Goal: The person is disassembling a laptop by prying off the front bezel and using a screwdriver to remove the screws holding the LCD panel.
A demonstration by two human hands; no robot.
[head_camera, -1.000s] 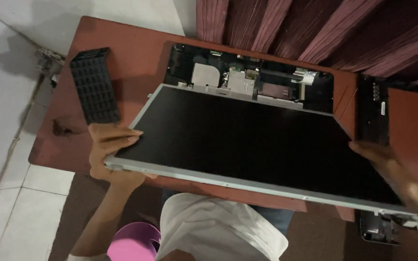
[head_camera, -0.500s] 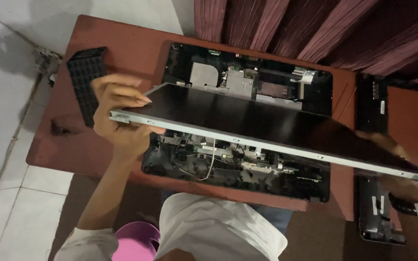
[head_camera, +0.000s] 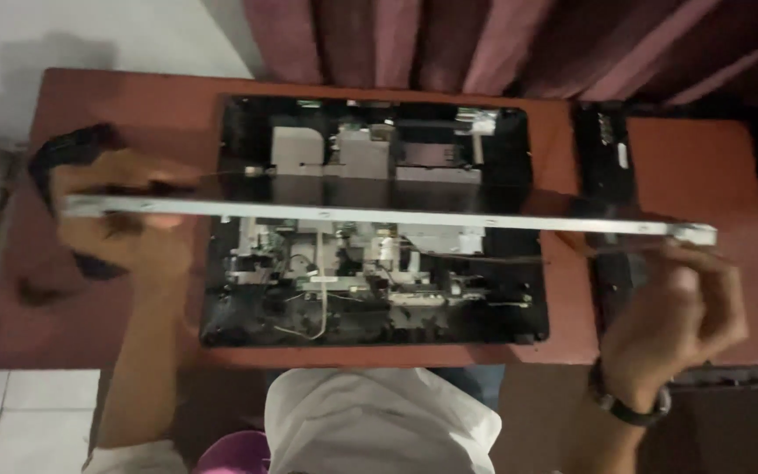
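Silver-edged screen panel (head_camera: 379, 213) hangs edge-on, its ends gripped between left hand (head_camera: 120, 228) and right hand (head_camera: 673, 320).

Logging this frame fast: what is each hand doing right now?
Left hand: closed on the left end of the display panel, blurred.
Right hand: closed on the panel's right end, held edge-on above the opened chassis.

I see the flat display panel (head_camera: 379, 213) lifted edge-on to my view, its thin silvery metal rim running nearly level across the frame and its dark glossy face turned up and away, held above the opened black chassis (head_camera: 370, 290) with exposed boards and wires.
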